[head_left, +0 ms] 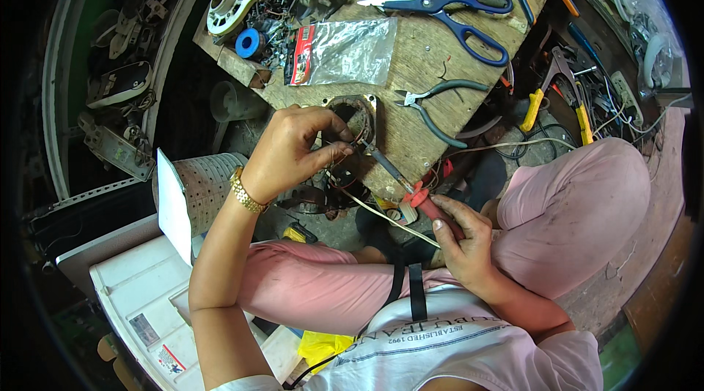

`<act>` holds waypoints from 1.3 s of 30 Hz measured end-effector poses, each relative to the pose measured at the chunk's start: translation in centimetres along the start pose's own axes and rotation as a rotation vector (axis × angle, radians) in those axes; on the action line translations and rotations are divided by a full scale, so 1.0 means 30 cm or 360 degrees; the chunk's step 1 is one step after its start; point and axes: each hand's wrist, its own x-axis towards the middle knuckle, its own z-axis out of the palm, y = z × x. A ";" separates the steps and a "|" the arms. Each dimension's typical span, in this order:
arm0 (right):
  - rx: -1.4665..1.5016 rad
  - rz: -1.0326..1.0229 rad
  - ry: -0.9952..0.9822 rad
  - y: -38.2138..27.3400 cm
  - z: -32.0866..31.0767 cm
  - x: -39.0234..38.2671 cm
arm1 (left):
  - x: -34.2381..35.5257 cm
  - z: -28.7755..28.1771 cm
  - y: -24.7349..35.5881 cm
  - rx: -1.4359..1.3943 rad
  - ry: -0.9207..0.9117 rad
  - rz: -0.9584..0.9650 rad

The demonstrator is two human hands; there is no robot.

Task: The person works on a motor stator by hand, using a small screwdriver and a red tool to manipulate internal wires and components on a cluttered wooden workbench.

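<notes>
My right hand (468,238) is wrapped round the red handle of a soldering iron (428,205). The iron's metal barrel slants up and left, its tip at the wound coil of a small motor stator (369,106) on the near edge of the wooden board. On the stator's left side my left hand (295,143) is closed, thumb and fingers pinched by the coil wires close to the tip; what they pinch is too small to make out. A pale cable (381,216) runs below the stator toward my right hand.
Cutting pliers (425,106), blue-handled scissors (447,8) and a clear plastic bag (352,50) lie on the wooden board (411,143). Small parts crowd its far left, near a blue tape roll (250,42). Yellow-handled pliers (557,90) are at the right; a perforated drum (202,189) stands left.
</notes>
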 end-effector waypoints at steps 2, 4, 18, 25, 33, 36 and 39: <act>0.0001 -0.0003 0.0003 0.001 0.001 0.000 | 0.003 -0.001 0.007 -0.0005 -0.0002 -0.0005; 0.0001 -0.0006 0.0007 0.001 0.001 0.001 | 0.005 0.000 0.007 -0.0011 -0.0004 -0.0009; -0.0033 -0.0035 -0.0021 -0.012 -0.008 0.009 | 0.008 -0.003 0.009 -0.0045 -0.0033 -0.0062; 0.0268 0.0219 0.0112 0.006 -0.038 -0.032 | 0.006 -0.005 0.008 0.0022 -0.0027 -0.0014; 0.0374 0.0395 0.0127 -0.058 -0.086 0.046 | -0.006 -0.007 0.014 -0.0099 -0.0035 -0.0068; 0.0116 0.0132 0.0150 -0.041 -0.083 0.045 | -0.009 -0.002 0.012 -0.0113 0.0015 0.0051; -0.0205 -0.0061 0.0079 -0.089 -0.099 0.077 | -0.013 0.004 0.007 -0.0176 0.0027 0.0008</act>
